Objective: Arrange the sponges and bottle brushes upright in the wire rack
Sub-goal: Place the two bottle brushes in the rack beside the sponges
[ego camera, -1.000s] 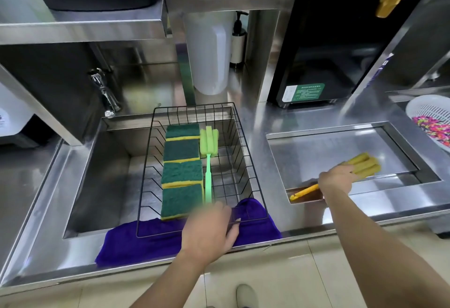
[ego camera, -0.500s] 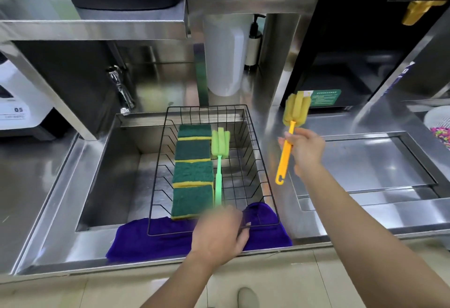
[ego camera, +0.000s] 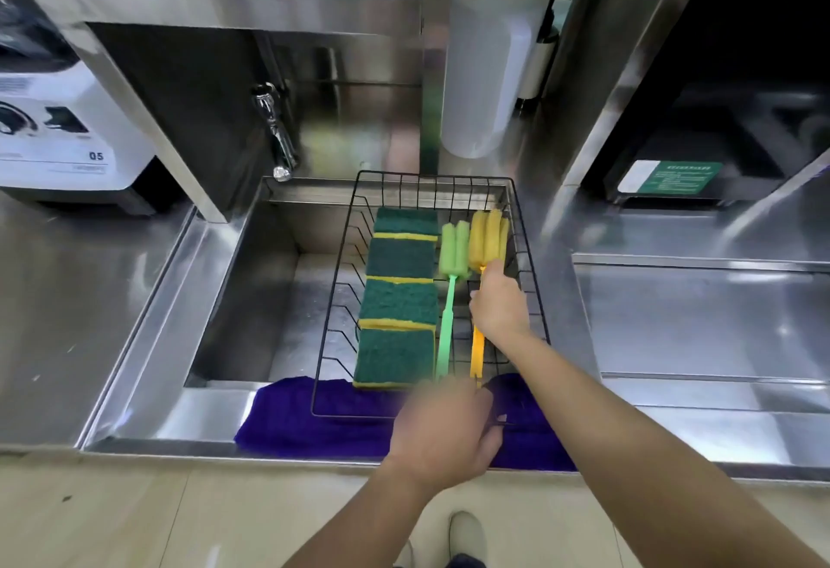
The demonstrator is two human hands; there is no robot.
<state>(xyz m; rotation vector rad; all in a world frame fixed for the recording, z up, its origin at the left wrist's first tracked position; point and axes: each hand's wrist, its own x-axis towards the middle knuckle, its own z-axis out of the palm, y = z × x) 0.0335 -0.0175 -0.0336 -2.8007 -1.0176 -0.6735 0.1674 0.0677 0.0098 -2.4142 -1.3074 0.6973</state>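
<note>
1. Step: placement of the yellow bottle brush (ego camera: 487, 236) into the wire rack (ego camera: 433, 298) was in hand. Right hand (ego camera: 497, 304) was clenched round its handle near the foam head, lowering it in just beside the green bottle brush (ego camera: 452, 253).
2. Left hand (ego camera: 442, 430) sat at the rack's near rim, blurred; fingers curled at the wire and the handle ends, but exactly what it gripped could not be told.
3. Rack contents: four green-and-yellow sponges (ego camera: 399, 302) in a row down the left side, standing on edge and leaning back; green brush to their right; yellow brush at the far right, touching or nearly touching the green foam head.
4. Rack rested over the sink (ego camera: 251, 298), its near edge on a purple cloth (ego camera: 310, 421) on the steel surface (ego camera: 54, 320).
5. Next move, as a judgement: seat the yellow handle between the wires, parallel to the green one, then let go without knocking it.
6. Both brushes lay slanted, not truly upright; likely needed raising.
</note>
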